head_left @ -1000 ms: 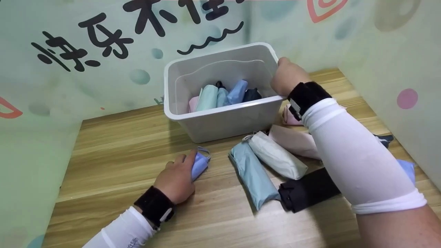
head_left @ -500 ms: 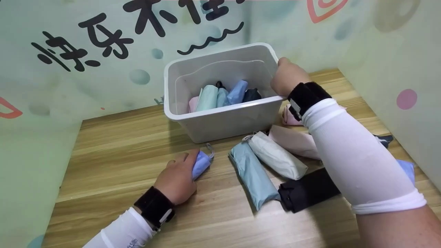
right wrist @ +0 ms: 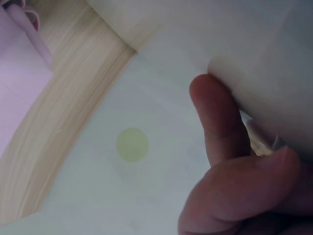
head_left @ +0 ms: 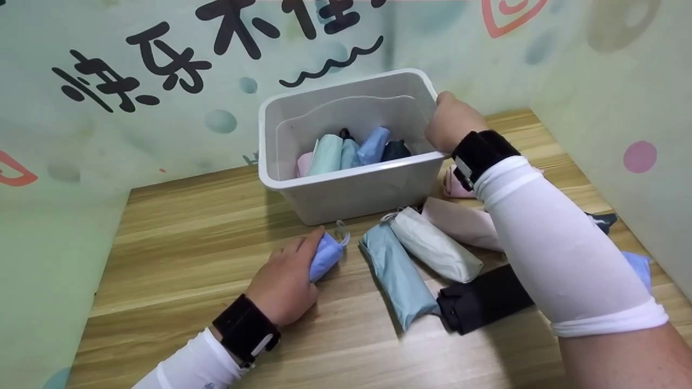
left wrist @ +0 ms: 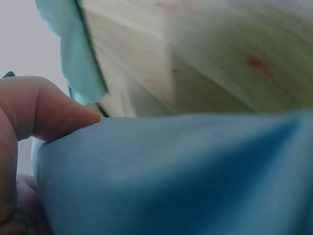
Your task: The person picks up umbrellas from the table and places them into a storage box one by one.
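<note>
My left hand (head_left: 284,283) grips a periwinkle-blue folded umbrella (head_left: 326,257) low over the wooden table, left of the other loose umbrellas. Its loop strap sticks out past the fingers; the hand hides the rest of the umbrella. In the left wrist view, a thumb (left wrist: 54,110) presses the blue cloth (left wrist: 146,171). At the back, my right hand (head_left: 454,123) holds the right end of a grey plastic bin (head_left: 357,197) by its rim. Inside the bin lie several folded umbrellas, among them a mint one (head_left: 326,154) and a blue one (head_left: 373,146).
Right of my left hand lie a teal umbrella (head_left: 397,275), a white one (head_left: 435,246), a beige one (head_left: 459,221) and a black one (head_left: 486,299). A pink one (head_left: 455,183) sits beside the bin. Printed walls (head_left: 184,135) close off the back and sides.
My left hand has shifted slightly right and toward the bin with the blue umbrella, and its strap has swung. The right hand and the bin stay in place.
</note>
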{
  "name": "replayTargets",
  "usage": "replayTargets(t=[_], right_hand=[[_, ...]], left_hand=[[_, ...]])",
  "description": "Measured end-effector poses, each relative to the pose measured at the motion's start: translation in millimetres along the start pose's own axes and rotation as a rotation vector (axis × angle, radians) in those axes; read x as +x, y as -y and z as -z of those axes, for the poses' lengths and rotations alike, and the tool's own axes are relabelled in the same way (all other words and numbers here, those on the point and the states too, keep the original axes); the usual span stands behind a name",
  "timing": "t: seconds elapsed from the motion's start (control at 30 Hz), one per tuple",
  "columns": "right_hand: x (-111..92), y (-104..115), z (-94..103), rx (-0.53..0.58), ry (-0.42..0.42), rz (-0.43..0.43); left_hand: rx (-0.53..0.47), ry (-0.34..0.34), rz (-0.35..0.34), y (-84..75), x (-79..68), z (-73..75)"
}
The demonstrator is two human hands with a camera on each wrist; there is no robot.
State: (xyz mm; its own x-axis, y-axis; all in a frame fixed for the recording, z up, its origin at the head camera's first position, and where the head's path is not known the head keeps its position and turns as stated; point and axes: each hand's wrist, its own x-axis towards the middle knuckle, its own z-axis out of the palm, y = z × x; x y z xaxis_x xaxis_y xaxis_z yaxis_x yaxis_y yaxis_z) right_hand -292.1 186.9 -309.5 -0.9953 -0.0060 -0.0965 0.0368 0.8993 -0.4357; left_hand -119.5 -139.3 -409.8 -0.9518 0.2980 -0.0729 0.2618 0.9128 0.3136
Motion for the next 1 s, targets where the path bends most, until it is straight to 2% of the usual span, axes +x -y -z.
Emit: replayTargets(t=[0.6, 1.0], right_hand=[[0.5, 0.0, 0.7, 0.006, 0.0, 0.007], [-0.3, 1.0, 1.8, 0.032, 0.008, -0.008]], left_hand=[[-0.045, -0.078, -0.076, -20.1, -5.3, 28.7], [-0.079, -0.158, -0.12, -27.8, -3.6, 46.1]])
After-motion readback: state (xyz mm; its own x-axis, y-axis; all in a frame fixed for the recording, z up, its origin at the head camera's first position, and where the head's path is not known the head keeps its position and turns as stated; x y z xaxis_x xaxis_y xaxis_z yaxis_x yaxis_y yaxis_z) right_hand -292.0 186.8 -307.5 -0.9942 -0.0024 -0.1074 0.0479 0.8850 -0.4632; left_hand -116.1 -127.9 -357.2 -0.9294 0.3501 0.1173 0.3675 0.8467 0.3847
